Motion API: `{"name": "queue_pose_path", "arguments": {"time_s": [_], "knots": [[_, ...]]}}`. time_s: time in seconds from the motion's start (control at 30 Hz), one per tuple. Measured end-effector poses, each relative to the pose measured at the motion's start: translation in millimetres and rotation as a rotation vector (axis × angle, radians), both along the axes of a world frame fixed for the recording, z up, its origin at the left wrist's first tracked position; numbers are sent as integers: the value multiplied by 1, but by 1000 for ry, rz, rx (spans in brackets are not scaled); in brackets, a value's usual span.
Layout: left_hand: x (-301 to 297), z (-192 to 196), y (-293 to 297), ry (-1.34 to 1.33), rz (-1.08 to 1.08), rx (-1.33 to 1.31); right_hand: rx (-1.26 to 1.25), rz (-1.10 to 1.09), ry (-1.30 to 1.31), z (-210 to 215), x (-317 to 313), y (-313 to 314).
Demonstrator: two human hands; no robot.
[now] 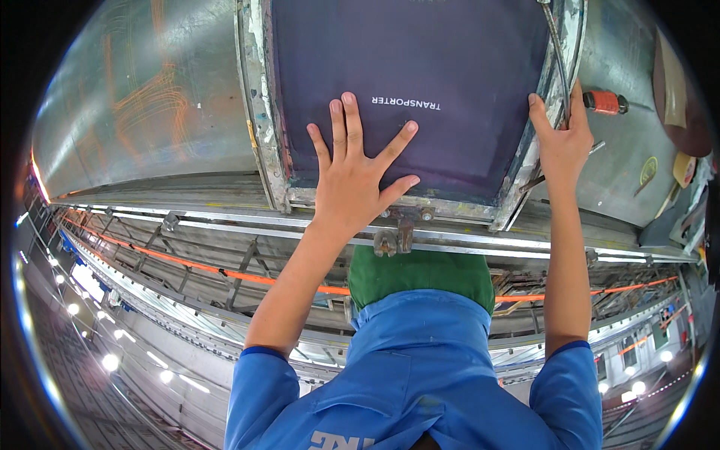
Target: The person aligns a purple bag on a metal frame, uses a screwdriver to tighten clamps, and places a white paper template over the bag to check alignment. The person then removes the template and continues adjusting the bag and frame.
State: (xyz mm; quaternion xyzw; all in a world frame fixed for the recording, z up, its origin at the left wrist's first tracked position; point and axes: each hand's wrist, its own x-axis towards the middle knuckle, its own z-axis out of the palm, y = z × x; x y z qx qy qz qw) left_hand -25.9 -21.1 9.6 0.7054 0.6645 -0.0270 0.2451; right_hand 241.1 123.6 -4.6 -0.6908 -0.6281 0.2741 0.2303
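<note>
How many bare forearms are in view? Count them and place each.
2: the left forearm, below and left of the dark panel; the right forearm, below the frame's right rail. Neither looks hidden.

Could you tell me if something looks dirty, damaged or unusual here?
Yes. White blotches mark the metal frame around the dark panel, so it looks dirty or worn. On the metal surface at left, curved orange streaks stand out; I cannot tell whether they are stains or reflections.

Left hand: spread wide across the dark panel!
Right hand: clasping the right side of the frame!
Worktop: red-and-black cylinder, just beside that hand!
</note>
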Motion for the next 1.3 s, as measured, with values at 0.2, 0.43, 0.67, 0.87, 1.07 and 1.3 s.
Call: {"name": "queue_pose_path", "arguments": {"time_s": [0.2, 0.43, 0.67, 0.87, 1.07, 1.3], "knots": [[0, -1, -1, -7, -1, 14, 22, 4, -26, -2, 2, -2], [-1, -2, -1, 6, 4, 39, 1, -3, -107, 2, -2, -1], [-1, -4, -2, -3, 13, 72, 9, -20, -133, 1, -4, -2], [0, -6, -3, -11, 24, 107, 75, 13, -133, -12, 6, -3], [-1, -7, -3, 27, -23, 91, 48, 0, -98, -9, 3, -3], [0, -7, -3, 20, -22, 90, 13, 7, -94, -6, 3, -3]]}}
